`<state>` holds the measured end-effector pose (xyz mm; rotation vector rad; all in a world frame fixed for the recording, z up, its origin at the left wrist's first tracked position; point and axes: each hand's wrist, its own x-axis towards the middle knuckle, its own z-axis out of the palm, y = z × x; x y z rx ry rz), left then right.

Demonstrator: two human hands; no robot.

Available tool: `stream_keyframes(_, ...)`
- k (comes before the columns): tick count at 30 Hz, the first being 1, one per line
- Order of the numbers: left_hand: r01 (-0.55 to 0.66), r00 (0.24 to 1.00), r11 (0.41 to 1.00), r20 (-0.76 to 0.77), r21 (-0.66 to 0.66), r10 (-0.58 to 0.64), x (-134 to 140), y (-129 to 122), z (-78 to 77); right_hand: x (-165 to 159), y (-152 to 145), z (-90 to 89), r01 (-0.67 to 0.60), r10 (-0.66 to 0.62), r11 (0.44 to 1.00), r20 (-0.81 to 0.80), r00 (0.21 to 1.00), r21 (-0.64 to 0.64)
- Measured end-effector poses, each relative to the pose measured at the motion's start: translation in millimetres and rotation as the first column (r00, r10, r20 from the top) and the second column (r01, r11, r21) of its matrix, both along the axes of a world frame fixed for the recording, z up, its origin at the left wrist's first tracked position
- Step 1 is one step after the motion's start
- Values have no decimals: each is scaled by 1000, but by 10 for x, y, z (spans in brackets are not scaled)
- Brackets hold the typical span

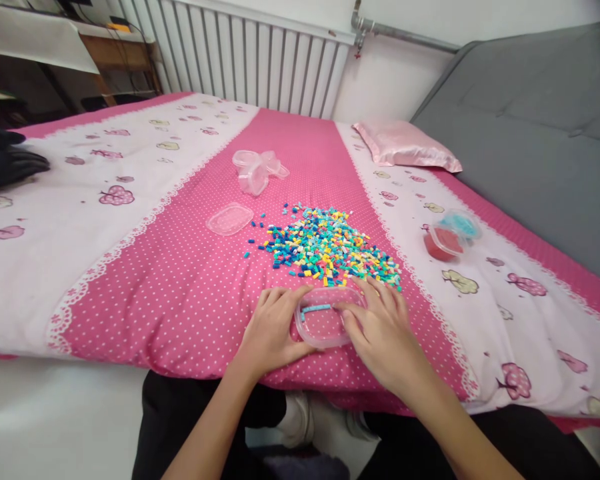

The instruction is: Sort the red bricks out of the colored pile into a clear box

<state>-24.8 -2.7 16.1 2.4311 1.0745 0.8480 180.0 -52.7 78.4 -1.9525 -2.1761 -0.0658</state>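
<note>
A small clear plastic container [325, 340] rests near the front edge of the bed, its bottom showing the pink cloth through it. Inside, several light blue capsule-like pieces [316, 308] form a short row along the far side. My left hand [275, 327] is closed around the container's left end, thumb at the near side and fingers at the far rim. Over the right end, my right hand [385, 333] has thumb and forefinger close together inside, by the end of the blue row. Whatever those fingertips pinch is hidden. Just beyond lies a loose heap of multicoloured small pieces [330, 243].
A clear lid [230, 219] lies left of the heap, with stacked clear containers [254, 172] behind it. To the right are a tub with red contents [443, 243] and one with blue contents [463, 225]. A pink pillow [407, 145] and dark glove-like item [10, 160] lie farther off.
</note>
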Motion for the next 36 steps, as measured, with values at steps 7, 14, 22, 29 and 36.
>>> stream_keyframes(7,-7,1000,1000,-1,12,7,7,-6,12,72,-11,-84,-46,50,996,-56,997,81)
stream_keyframes(14,-8,1000,1000,-12,14,8,3,2,5,87,-47,-81,-29,34,995,-42,999,95)
stream_keyframes(22,-9,1000,1000,-17,5,9,7,2,-2,60,-26,-115,-13,14,996,-17,1000,85)
stream_keyframes(29,-7,1000,1000,-18,14,7,9,2,15,66,-30,-106,-4,5,998,-15,1000,61)
stream_keyframes(36,-18,1000,1000,-15,20,19,4,-4,0,61,-10,-116,2,-1,999,-14,1000,53)
